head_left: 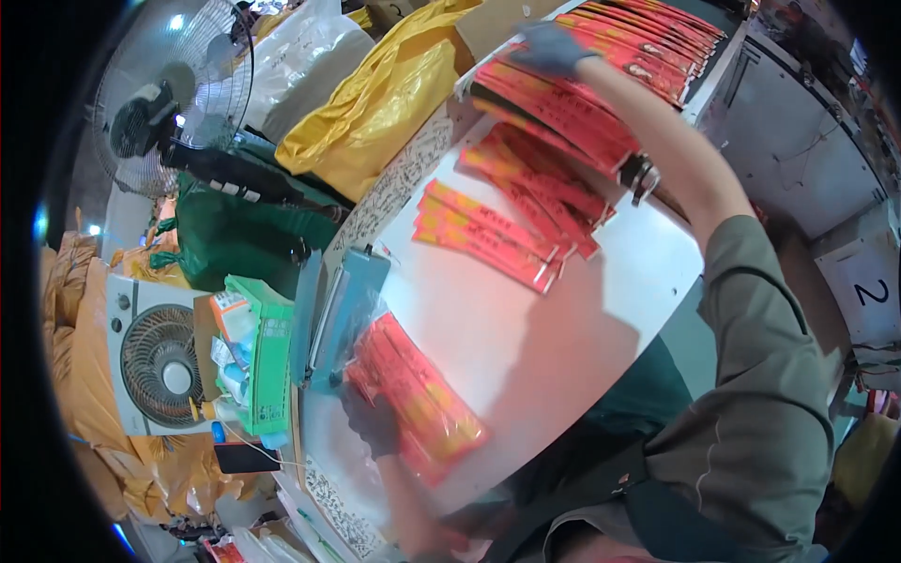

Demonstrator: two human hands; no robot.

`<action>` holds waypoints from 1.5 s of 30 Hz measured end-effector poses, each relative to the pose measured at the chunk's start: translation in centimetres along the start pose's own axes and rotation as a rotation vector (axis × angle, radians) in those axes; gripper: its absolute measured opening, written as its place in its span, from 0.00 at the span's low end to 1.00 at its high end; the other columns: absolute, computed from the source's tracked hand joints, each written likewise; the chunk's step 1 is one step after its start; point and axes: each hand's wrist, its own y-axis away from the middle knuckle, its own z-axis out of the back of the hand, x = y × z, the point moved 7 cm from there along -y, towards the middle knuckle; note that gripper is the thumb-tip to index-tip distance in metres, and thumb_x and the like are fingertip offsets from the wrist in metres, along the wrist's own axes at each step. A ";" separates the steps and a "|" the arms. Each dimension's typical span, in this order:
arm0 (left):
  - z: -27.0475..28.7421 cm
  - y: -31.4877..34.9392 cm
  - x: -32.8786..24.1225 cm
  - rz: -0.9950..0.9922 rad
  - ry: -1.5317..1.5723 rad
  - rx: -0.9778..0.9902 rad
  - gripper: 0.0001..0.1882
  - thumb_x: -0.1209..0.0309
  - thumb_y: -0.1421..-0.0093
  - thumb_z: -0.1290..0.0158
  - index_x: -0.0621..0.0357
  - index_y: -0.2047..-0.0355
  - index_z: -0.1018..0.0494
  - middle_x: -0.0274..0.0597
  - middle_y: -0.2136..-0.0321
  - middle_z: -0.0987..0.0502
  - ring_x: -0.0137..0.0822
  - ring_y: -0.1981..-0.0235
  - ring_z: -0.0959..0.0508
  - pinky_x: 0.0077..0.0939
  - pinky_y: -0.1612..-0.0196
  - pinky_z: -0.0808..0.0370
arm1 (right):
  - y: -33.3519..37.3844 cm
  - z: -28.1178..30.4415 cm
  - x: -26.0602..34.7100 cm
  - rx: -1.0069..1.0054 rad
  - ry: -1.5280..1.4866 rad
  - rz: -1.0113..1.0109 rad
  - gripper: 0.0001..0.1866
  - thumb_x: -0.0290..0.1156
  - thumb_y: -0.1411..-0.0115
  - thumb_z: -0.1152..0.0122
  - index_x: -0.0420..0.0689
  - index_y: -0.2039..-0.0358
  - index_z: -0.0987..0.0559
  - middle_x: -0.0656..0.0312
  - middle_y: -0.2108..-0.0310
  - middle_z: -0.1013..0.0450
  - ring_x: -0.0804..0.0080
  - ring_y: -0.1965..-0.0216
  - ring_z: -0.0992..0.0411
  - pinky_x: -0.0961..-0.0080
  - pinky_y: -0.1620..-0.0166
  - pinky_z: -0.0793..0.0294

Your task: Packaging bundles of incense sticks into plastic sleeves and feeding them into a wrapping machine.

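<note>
Cluttered workroom, with a black standing fan [174, 103], a yellow sack [380, 103] and a green basket [274, 361] beyond a white desk [601, 281]. On the desk's near left part lies a bundle of slim red-and-yellow packets in clear plastic [418, 380], beside a teal bar-shaped device [361, 272]. A person's gloved left hand [373, 419] rests at the bundle's left edge; whether its grip pinches the plastic cannot be told. Their gloved right hand [552, 50] reaches to the far end of the desk, over rows of red packets [582, 108]; it is blurred, so whether its grip is spread or closed on one cannot be told. More loose packets [488, 235] lie fanned mid-desk. The step in hand appears to be taking packets from the rows while minding the bundle; the next move probably calls for a firm, even grasp that keeps the packets aligned.
</note>
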 end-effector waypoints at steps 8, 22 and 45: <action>-9.8 -4.2 -14.9 -0.488 -0.006 -0.241 0.37 0.63 0.47 0.45 0.63 0.41 0.48 0.58 0.43 0.44 0.51 0.41 0.44 0.36 0.40 0.46 | 2.3 6.3 -23.6 -0.231 0.737 -0.361 0.41 0.61 0.47 0.55 0.43 0.42 0.42 0.44 0.46 0.40 0.47 0.46 0.41 0.61 0.44 0.43; -12.1 -4.7 -22.8 -0.619 0.180 -0.228 0.28 0.62 0.44 0.52 0.60 0.46 0.42 0.58 0.47 0.39 0.52 0.48 0.35 0.39 0.49 0.36 | 2.8 3.4 -10.2 0.193 -0.007 -0.087 0.28 0.54 0.52 0.44 0.42 0.61 0.24 0.49 0.63 0.27 0.53 0.61 0.29 0.66 0.57 0.31; -15.0 -6.8 -15.6 -0.190 0.456 -0.077 0.45 0.51 0.44 0.50 0.70 0.40 0.58 0.57 0.41 0.49 0.45 0.39 0.47 0.32 0.39 0.48 | 15.5 -10.8 12.8 0.209 -0.344 -0.109 0.50 0.64 0.58 0.44 0.27 0.51 0.38 0.38 0.68 0.29 0.47 0.63 0.28 0.60 0.59 0.30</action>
